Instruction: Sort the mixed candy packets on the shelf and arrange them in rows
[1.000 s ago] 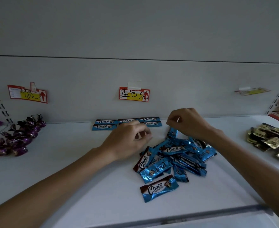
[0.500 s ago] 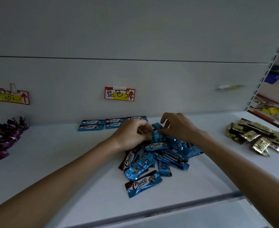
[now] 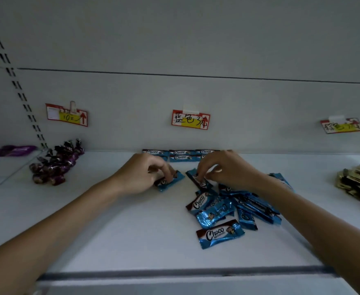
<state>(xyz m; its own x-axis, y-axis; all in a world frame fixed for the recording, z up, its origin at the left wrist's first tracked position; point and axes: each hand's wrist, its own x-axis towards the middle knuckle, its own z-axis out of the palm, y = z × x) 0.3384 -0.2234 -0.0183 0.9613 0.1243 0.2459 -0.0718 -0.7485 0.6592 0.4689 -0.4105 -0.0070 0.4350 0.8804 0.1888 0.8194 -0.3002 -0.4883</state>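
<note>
Blue foil Choco packet point(image 3: 171, 180) is now pinched in the left grip point(image 3: 145, 173), a second blue packet point(image 3: 198, 180) in the right grip point(image 3: 230, 169). Both are freshly pulled off the loose blue heap point(image 3: 234, 211) on the white shelf point(image 3: 111, 220), so the back-wall row point(image 3: 181, 156) probably gets extended next.

Bare white shelf point(image 3: 111, 231) open at front-left and centre. Obstructions: heap of blue foil Choco packets point(image 3: 234, 209) right of centre; purple twist-wrapped candies point(image 3: 55, 165) at left; gold foil packets point(image 3: 357, 184) at right; row of blue packets point(image 3: 181, 156) along grey back wall point(image 3: 259, 128).
</note>
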